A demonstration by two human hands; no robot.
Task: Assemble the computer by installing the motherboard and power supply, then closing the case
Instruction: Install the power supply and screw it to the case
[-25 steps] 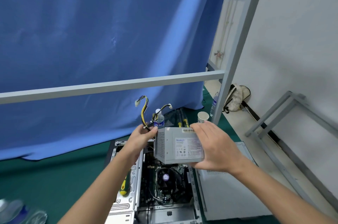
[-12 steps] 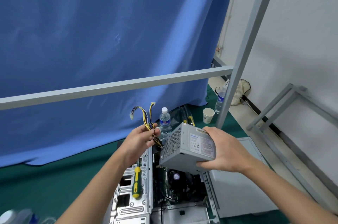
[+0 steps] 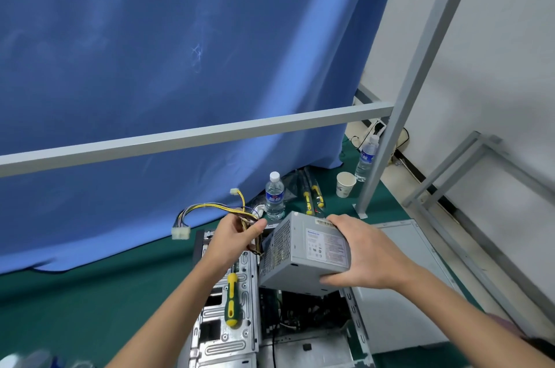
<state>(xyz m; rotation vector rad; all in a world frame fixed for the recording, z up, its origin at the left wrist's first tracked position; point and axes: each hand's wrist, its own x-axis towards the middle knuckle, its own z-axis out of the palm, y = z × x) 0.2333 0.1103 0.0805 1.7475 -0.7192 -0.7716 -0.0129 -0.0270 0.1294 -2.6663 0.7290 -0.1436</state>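
Note:
My right hand (image 3: pixel 366 250) grips a grey metal power supply (image 3: pixel 300 250) and holds it tilted in the air above the open computer case (image 3: pixel 228 340). Yellow and black cables (image 3: pixel 210 207) with white plugs run out of its left side, and my left hand (image 3: pixel 231 240) grips the bundle close to the box. The case lies flat on the green table, its dark inside with the motherboard (image 3: pixel 303 313) showing below the power supply. The pale case side panel (image 3: pixel 399 304) lies to the right of the case.
A green and yellow screwdriver (image 3: pixel 230 298) lies on the case's drive cage. Behind stand a water bottle (image 3: pixel 274 196), more screwdrivers (image 3: pixel 312 196), a paper cup (image 3: pixel 345 184) and a second bottle (image 3: pixel 366 157). A grey frame bar (image 3: pixel 195 139) crosses before a blue curtain.
Both hands have turned the power supply so its vented side faces left and down. The cable bundle has swung out to the left. My view has tilted down toward the case.

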